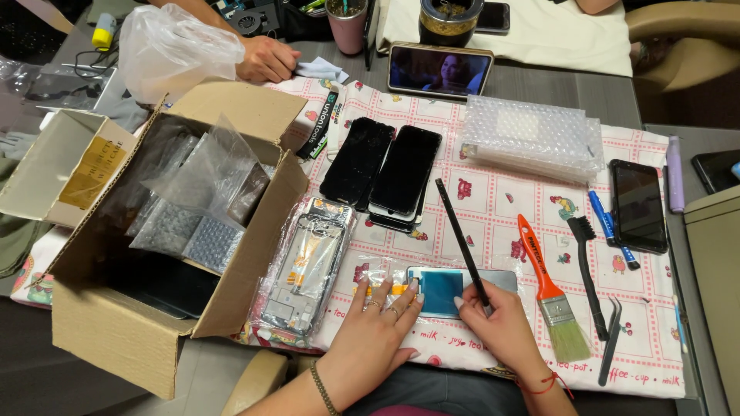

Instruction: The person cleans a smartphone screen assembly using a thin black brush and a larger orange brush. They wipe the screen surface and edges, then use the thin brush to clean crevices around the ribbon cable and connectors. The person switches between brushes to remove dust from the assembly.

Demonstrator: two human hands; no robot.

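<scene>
My left hand (375, 330) lies flat, fingers spread, pressing on the left end of a phone panel with a teal patch (443, 290) and clear film around it. My right hand (501, 327) grips a long thin black tool (461, 240) like a pen; its lower tip rests at the panel's right part and its shaft slants up to the left. Both hands are at the near edge of a patterned cloth (493, 204).
An open cardboard box (185, 231) with bubble bags stands left. A phone frame in plastic (308, 266), stacked dark screens (389, 173), bubble wrap (532, 135), an orange paintbrush (549, 293), a black brush (587, 270), tweezers (610, 339) and a phone (638, 204) lie around. Another person's hand (266, 59) rests far left.
</scene>
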